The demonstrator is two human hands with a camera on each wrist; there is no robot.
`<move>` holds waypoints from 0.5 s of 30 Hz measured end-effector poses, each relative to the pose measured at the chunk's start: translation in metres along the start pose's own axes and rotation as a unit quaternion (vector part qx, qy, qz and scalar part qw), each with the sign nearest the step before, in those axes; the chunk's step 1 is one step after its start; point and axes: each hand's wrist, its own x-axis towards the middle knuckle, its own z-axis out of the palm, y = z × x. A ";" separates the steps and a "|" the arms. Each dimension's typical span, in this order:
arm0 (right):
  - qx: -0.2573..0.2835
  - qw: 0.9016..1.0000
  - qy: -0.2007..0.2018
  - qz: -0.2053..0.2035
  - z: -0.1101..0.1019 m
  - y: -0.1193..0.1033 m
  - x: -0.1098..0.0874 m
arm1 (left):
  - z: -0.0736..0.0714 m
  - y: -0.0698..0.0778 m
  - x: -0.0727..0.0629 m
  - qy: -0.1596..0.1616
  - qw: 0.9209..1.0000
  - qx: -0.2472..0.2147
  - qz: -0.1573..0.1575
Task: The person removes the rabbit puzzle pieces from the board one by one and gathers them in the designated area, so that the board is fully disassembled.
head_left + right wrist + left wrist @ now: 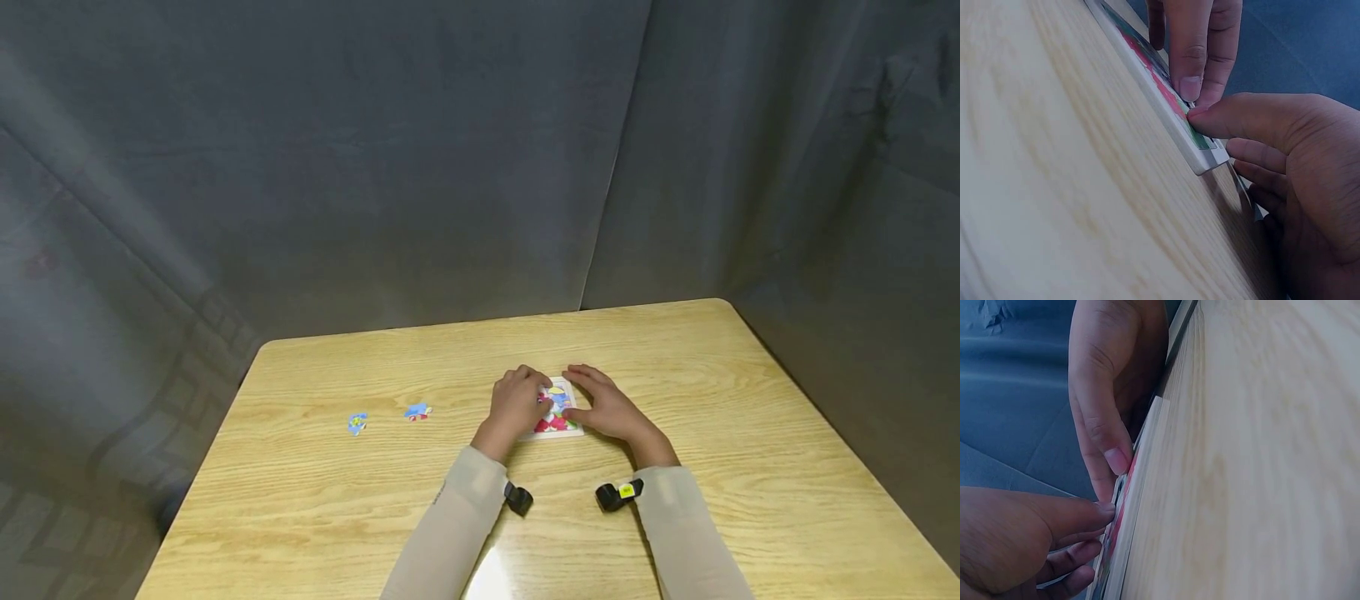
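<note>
A small jigsaw puzzle (558, 423) in a white frame lies on the table, with pink, green, blue and yellow picture parts showing. At its left side my left hand (516, 404) is bent over the picture, thumb and fingers pinching at a jigsaw piece that they mostly hide. My right hand (609, 408) grips the frame's right side. In the right wrist view, the right thumb (1235, 115) rests on the picture close to the frame's corner, its other fingers (1260, 169) beside the edge. Both thumbs come close together over the puzzle.
Two loose jigsaw pieces, one blue and yellow (357, 423) and one blue with red and white (417, 411), lie to the left on the wooden table (337, 508). Grey curtains (420, 167) stand behind the table and at both sides.
</note>
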 end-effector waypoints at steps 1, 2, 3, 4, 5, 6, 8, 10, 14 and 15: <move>0.000 1.000 0.000 -0.001 0.000 0.000 0.000 | 0.000 0.000 0.000 0.001 1.000 0.001 0.000; 0.000 1.000 0.000 -0.001 0.000 0.000 0.000 | 0.000 0.000 0.000 0.003 1.000 0.000 0.000; -0.001 1.000 0.000 -0.002 0.000 0.000 0.000 | 0.000 0.000 0.000 0.004 1.000 0.000 0.000; -0.002 1.000 0.001 -0.003 0.000 0.000 0.000 | 0.000 0.000 0.000 0.005 1.000 -0.001 -0.001; -0.003 1.000 0.001 -0.003 0.000 0.000 0.000 | 0.000 0.000 0.000 0.006 1.000 -0.001 0.000; -0.002 1.000 0.001 -0.003 0.000 0.000 0.000 | 0.001 -0.001 0.001 0.007 1.000 -0.002 0.000; 0.000 1.000 0.002 -0.003 0.000 0.000 0.000 | 0.001 -0.002 0.001 0.005 1.000 -0.006 -0.001; 0.000 1.000 0.001 -0.002 0.001 0.000 0.001 | 0.001 -0.003 0.001 0.003 1.000 -0.009 -0.003; 0.000 1.000 -0.002 0.002 0.002 0.001 0.001 | 0.001 -0.006 0.003 -0.002 1.000 -0.017 0.002; 0.000 1.000 -0.003 0.003 0.002 0.001 0.001 | 0.000 -0.008 0.003 -0.005 1.000 -0.023 0.005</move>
